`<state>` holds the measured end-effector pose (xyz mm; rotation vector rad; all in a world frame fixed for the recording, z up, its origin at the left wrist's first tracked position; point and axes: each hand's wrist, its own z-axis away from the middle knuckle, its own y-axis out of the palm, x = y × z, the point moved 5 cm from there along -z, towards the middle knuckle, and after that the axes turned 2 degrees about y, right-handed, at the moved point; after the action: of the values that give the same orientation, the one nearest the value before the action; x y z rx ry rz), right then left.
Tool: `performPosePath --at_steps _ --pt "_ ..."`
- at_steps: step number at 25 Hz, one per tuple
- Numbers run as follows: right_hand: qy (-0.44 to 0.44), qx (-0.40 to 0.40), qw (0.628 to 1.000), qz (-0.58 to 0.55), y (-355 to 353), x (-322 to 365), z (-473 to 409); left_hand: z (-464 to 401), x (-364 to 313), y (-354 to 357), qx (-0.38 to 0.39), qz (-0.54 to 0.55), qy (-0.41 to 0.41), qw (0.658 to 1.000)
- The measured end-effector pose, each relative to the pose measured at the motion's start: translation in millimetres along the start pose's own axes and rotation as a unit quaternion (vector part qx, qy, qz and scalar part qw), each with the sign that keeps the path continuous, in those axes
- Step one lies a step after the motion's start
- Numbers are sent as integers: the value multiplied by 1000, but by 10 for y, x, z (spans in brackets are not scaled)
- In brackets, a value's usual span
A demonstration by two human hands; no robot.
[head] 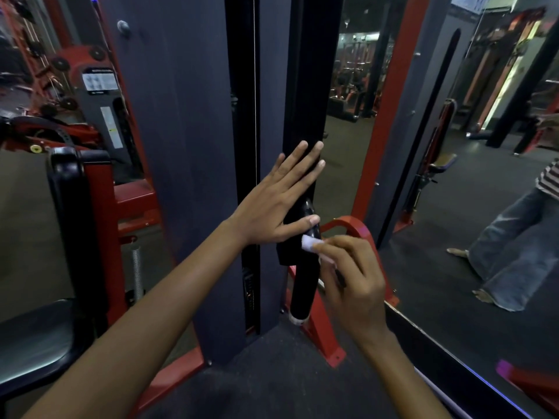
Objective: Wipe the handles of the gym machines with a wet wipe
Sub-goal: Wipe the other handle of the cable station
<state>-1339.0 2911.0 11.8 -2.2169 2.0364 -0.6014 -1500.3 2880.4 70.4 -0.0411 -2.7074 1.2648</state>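
I have my right hand (351,279) pinching the small folded white wet wipe (308,244) against the top of the black padded cylindrical handle (302,285), while my left hand (281,201) lies flat, fingers straight, steadying it (mid-wipe, I judge). Next: draw the wipe down its length.

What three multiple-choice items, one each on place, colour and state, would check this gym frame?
1. Where is the wet wipe?
A. on the seat
B. pinched in the right hand, against the black handle
C. on the floor

2. What colour is the machine's base frame?
A. red
B. yellow
C. green

3. How is the left hand?
A. clenched in a fist
B. flat, fingers straight, resting on the machine
C. out of view

Key: B, the white wipe shows at the fingertips; A, the frame is red; B, the fingers lie extended.
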Motion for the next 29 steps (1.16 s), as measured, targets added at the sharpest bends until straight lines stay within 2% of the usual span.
performPosePath --at_steps 5,16,18,23,29 --pt "2 23 1000 -17 35 -40 155 3 -3 -3 3 8 5 1000" --pt "38 192 980 -25 349 -184 1218 65 -55 147 12 59 -12 998" --pt "84 175 979 -58 272 -197 1188 67 -58 140 18 57 -13 998" --pt "241 7 960 -143 -57 -171 519 82 -54 150 11 68 -21 997" --pt "286 -44 939 -183 47 -163 150 64 -72 174 6 67 -19 998"
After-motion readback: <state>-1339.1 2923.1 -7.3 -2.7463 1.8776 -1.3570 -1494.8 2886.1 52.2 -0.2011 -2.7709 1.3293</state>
